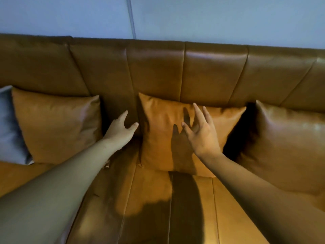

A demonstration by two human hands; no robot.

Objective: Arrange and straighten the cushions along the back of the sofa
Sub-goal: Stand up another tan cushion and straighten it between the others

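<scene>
A tan leather cushion [161, 138] leans against the backrest of the brown leather sofa [154, 71] in the middle. My right hand [202, 132] hovers in front of its face, fingers spread, holding nothing. My left hand [121, 131] is open just beside the cushion's left edge, in the gap between it and another tan cushion [58, 127] on the left. A larger brown cushion [284, 148] leans at the right. A grey cushion [8, 127] sits partly behind the left tan one at the frame's edge.
The sofa seat [149, 208] stretches toward me below the cushions, partly in my arms' shadow. A pale blue-grey wall [211, 20] rises behind the backrest. A dark gap separates the middle cushion from the right one.
</scene>
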